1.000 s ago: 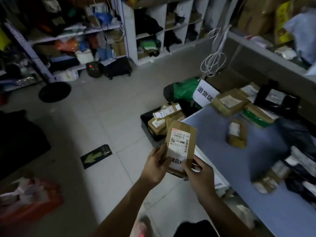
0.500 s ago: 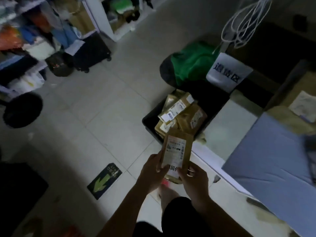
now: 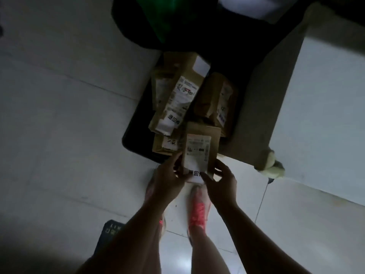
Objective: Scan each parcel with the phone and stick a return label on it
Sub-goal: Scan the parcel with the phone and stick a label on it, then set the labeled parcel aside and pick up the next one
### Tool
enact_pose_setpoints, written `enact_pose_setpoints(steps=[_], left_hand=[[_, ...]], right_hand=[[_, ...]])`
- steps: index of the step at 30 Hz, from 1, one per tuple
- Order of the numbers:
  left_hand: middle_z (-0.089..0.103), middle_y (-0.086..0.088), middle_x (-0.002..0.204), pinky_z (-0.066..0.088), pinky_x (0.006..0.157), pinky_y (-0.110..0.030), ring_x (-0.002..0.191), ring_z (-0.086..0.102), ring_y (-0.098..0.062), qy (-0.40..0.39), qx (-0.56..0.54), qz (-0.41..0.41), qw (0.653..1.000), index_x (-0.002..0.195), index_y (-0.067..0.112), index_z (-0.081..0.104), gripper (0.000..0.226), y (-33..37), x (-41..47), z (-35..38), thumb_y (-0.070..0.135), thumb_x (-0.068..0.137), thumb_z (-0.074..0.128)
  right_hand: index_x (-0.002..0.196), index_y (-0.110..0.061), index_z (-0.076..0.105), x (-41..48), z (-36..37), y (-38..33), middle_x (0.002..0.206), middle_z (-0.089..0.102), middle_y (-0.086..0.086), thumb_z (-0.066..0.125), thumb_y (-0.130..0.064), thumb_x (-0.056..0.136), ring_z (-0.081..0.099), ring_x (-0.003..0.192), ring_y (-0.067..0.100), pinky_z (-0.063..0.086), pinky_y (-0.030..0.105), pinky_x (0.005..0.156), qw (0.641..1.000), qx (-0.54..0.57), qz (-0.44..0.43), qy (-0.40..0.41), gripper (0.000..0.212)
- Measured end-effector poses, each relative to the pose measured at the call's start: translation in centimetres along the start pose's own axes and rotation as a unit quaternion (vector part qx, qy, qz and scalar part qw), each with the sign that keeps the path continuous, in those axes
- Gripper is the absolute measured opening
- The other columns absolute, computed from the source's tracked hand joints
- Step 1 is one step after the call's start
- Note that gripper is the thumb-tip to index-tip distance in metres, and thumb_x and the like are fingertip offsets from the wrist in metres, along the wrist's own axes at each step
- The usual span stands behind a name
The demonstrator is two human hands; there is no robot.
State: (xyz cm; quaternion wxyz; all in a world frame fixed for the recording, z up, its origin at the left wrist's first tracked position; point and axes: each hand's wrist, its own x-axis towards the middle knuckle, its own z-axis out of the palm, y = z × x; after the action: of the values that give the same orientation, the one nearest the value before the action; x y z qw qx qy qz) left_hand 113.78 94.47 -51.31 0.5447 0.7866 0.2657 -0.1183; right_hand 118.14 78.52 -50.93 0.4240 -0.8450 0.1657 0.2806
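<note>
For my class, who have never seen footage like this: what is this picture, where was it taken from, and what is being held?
There is no machine. A camera worn on a person's head looks straight down at the floor. The left hand and right hand together hold a brown parcel, labels facing up. Beyond it, a black bin on the pale tiled floor holds more brown labelled parcels. Below are the person's legs and pink shoes. No phone is visible.
</note>
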Motion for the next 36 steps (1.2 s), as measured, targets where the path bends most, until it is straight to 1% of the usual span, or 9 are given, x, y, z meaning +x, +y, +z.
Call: enact_pose_setpoints(steps=[3,5,8,14,17,21,26,32,36], left_hand=[[0.067,0.002,0.122,0.059,0.078,-0.027,0.102,0.067,-0.012,0.0,0.026,0.005,1.0,0.144,0.021,0.051,0.084,-3.3,3.3,1.8,0.018,0.07,0.091],[0.063,0.005,0.125,0.058,0.077,-0.021,0.103,0.065,-0.009,-0.006,0.046,0.007,0.999,0.144,0.023,0.049,0.085,-4.7,4.1,2.8,0.016,0.069,0.09],[0.062,0.013,0.12,0.057,0.074,-0.015,0.099,0.066,-0.002,-0.026,0.065,0.003,0.998,0.139,0.028,0.05,0.077,-6.2,4.9,3.2,0.021,0.073,0.089],[0.066,-0.002,0.126,0.06,0.086,-0.037,0.108,0.067,-0.017,-0.073,0.157,-0.015,0.985,0.145,0.017,0.048,0.078,-4.4,4.6,0.7,0.04,0.08,0.083],[0.06,-0.009,0.138,0.054,0.098,-0.046,0.122,0.061,-0.025,-0.084,0.187,-0.035,0.978,0.149,0.014,0.045,0.079,0.0,3.6,-1.9,0.036,0.082,0.081],[0.057,-0.006,0.142,0.049,0.105,-0.043,0.131,0.054,-0.024,-0.134,0.257,-0.037,0.956,0.149,0.018,0.044,0.069,6.7,1.1,-5.6,0.035,0.089,0.074],[0.056,-0.005,0.14,0.05,0.102,-0.037,0.13,0.054,-0.022,-0.111,0.386,0.115,0.909,0.151,0.018,0.041,0.065,14.8,-2.2,-9.6,0.037,0.094,0.065],[0.055,-0.005,0.141,0.045,0.105,-0.04,0.129,0.052,-0.024,-0.025,0.484,0.28,0.828,0.15,0.019,0.042,0.058,32.6,-6.8,-13.3,0.034,0.096,0.059],[0.054,-0.008,0.137,0.045,0.102,-0.041,0.128,0.049,-0.028,0.006,0.524,0.36,0.772,0.148,0.017,0.044,0.059,44.1,-10.4,-13.1,0.039,0.094,0.058]], right_hand=[[0.129,-0.019,0.064,3.5,2.2,2.0,0.111,0.067,-0.01,0.088,-0.019,0.075,0.066,0.096,0.003,0.054,0.016,0.075,0.999,-0.034,-0.014,0.019,0.059],[0.125,-0.015,0.066,4.8,3.2,2.8,0.113,0.069,-0.004,0.088,-0.021,0.075,0.068,0.097,0.012,0.058,0.032,0.081,0.997,-0.063,-0.016,0.037,0.055],[0.123,-0.013,0.067,5.7,4.1,3.8,0.112,0.07,0.0,0.088,-0.023,0.075,0.069,0.097,0.016,0.058,0.036,0.083,0.995,-0.079,-0.015,0.056,0.053],[0.141,-0.015,0.055,3.6,3.3,2.5,0.13,0.065,0.006,0.084,-0.026,0.08,0.063,0.116,0.024,0.055,0.043,0.095,0.992,-0.118,0.012,0.031,0.068],[0.144,-0.014,0.051,1.1,2.0,-0.8,0.133,0.062,0.009,0.082,-0.022,0.081,0.06,0.12,0.029,0.052,0.04,0.097,0.989,-0.144,0.012,0.02,0.07],[0.145,-0.015,0.048,-3.1,-0.5,-6.2,0.139,0.059,0.008,0.074,-0.022,0.087,0.055,0.126,0.026,0.045,0.034,0.101,0.986,-0.162,0.035,-0.014,0.064],[0.139,-0.02,0.054,-8.2,-4.5,-14.2,0.14,0.058,0.003,0.069,-0.023,0.087,0.056,0.126,0.025,0.047,0.035,0.098,0.981,-0.187,-0.053,0.017,0.054],[0.13,-0.028,0.054,-16.6,-16.7,-26.3,0.132,0.059,-0.001,0.063,-0.026,0.089,0.059,0.114,0.024,0.055,0.041,0.09,0.952,-0.224,-0.163,0.132,0.042],[0.141,-0.024,0.05,-20.8,-26.8,-29.9,0.15,0.048,-0.002,0.068,-0.024,0.089,0.048,0.134,0.022,0.048,0.039,0.101,0.933,-0.253,-0.174,0.186,0.056]])
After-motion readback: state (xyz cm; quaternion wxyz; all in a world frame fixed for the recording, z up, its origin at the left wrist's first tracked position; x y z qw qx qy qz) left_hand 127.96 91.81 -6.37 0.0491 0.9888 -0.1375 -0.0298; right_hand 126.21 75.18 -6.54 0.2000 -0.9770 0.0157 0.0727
